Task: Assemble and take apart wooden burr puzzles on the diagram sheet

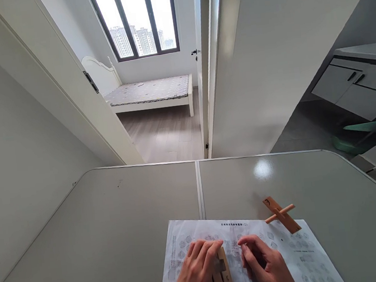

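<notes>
My left hand (pixel 198 269) is wrapped over a small group of wooden puzzle blocks (pixel 226 276), hiding much of it. The blocks stand close together on a printed sheet (pixel 232 231) with small diagrams and Chinese writing. Just to the right, apart from the blocks, my right hand (pixel 265 263) is curled with thumb and forefinger close together. Whatever may lie inside those fingers is hidden. Beyond the right hand, a flat brown wooden strip (pixel 287 221) crosses a thin round wooden stick (pixel 287 209) at the sheet's upper right edge.
The grey-white tabletop (pixel 117 239) has a metal seam (pixel 199 189) down its middle. Past its far edge, a doorway opens on a room with a bed (pixel 151 91) and a window. White cabinets (pixel 354 81) and a green object (pixel 347 144) stand at the right.
</notes>
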`<state>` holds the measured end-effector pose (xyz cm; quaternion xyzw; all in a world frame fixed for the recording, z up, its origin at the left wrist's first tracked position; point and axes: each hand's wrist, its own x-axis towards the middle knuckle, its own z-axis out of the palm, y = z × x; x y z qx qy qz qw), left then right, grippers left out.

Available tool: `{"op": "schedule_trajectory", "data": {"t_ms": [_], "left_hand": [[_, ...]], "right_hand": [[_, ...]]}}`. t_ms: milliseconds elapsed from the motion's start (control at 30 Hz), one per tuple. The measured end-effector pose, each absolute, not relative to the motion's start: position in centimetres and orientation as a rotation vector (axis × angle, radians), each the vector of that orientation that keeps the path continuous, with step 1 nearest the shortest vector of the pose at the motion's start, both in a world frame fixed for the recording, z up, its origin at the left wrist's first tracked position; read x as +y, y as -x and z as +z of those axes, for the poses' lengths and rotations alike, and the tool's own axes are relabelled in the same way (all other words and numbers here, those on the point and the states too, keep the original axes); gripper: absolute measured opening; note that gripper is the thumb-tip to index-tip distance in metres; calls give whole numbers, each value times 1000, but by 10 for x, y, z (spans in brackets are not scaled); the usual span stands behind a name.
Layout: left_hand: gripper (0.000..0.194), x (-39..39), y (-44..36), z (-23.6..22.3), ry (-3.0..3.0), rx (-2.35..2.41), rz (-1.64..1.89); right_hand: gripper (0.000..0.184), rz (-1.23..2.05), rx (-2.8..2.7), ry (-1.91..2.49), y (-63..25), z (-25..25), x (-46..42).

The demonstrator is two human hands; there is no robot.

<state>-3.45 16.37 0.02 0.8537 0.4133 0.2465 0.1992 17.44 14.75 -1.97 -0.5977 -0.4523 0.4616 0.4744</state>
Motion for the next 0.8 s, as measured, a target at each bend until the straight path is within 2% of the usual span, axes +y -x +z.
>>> {"op": "schedule_trajectory", "data": {"t_ms": [267, 533, 800], "left_hand": [[113, 165, 47, 0, -2342, 1213, 635], [83, 171, 55, 17, -2352, 1254, 623], [89, 170, 59, 5, -2382, 1251, 644]], "right_hand": [[46, 1057, -1255, 1478, -175, -25, 146], [38, 929, -1492, 1431, -178, -39, 144], [44, 887, -1477, 1445, -176, -39, 145]]}}
